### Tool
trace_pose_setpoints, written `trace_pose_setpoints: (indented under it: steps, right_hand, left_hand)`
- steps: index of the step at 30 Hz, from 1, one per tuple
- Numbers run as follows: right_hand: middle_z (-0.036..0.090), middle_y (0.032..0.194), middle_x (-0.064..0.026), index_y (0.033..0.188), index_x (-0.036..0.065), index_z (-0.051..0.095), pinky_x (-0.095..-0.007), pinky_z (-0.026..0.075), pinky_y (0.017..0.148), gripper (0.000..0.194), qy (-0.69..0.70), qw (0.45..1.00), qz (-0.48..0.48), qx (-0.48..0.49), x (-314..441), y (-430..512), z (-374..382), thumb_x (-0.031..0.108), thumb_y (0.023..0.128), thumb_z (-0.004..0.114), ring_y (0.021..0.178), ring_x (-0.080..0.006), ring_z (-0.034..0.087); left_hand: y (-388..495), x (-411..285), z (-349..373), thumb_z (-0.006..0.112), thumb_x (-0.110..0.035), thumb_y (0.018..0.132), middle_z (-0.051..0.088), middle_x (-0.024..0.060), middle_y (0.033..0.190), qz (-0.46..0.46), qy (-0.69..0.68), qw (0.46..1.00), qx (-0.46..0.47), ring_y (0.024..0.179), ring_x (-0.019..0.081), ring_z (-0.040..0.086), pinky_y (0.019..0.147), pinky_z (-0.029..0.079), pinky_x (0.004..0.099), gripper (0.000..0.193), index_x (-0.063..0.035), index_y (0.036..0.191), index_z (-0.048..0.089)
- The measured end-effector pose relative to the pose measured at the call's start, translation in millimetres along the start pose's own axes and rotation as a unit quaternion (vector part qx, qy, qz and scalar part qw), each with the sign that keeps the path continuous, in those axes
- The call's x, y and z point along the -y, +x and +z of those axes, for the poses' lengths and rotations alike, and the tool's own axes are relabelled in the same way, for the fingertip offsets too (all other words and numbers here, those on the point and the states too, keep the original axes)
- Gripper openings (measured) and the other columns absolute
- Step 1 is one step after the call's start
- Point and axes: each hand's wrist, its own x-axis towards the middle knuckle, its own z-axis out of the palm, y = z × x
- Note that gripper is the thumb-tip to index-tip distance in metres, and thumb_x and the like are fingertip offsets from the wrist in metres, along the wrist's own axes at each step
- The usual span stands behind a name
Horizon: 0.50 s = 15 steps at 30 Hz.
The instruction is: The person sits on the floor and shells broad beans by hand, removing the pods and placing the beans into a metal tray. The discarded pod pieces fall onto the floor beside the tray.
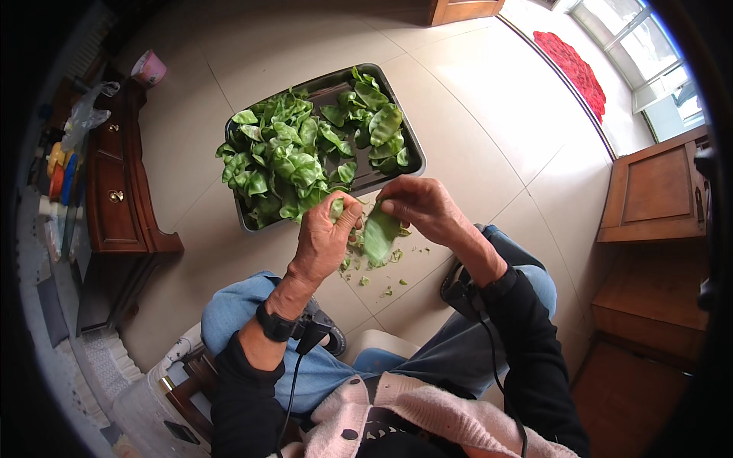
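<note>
Between thumb and fingers of my right hand hangs a flat green bean pod, gripped at its upper end. My left hand, just to its left, is closed on another green pod, of which only a part shows. Both hands are over the near edge of a dark rectangular tray. Many broad green pods are heaped on the tray's left side, with a smaller group on its right side. Green trimmings lie scattered on the floor tiles beneath my hands.
A wooden drawer cabinet stands at the left, with a pink bin beyond it. Wooden cabinetry is at the right. A red mat lies near the windows. Cables run from devices at both my wrists.
</note>
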Motion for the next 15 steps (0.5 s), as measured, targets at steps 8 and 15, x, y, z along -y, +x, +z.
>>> trace_pose_setpoints:
  steps: [8,15]
  right_hand:
    - [0.063,0.078,0.0007,0.104,0.002,0.066,-0.0228,0.046,0.059,0.02,0.004,0.99,-0.008,0.138,8,-6,6,0.017,0.091,0.068,0.067,-0.0057,0.054]
    - [0.064,0.082,-0.0016,0.104,-0.001,0.064,-0.0242,0.048,0.064,0.02,0.135,0.985,0.002,0.104,-1,-9,-5,0.015,0.092,0.066,0.071,-0.0076,0.057]
  left_hand:
    - [9,6,-11,0.06,-0.028,0.096,0.058,-0.0002,0.069,-0.012,-0.032,0.997,-0.071,0.062,0.006,0.053,0.053,0.047,0.022,0.026,-0.0044,0.085,0.058]
    - [6,10,-17,0.067,-0.033,0.091,0.057,-0.0016,0.067,-0.099,0.007,0.995,0.033,0.059,0.0049,0.051,0.053,0.045,0.0209,0.032,-0.0043,0.081,0.058]
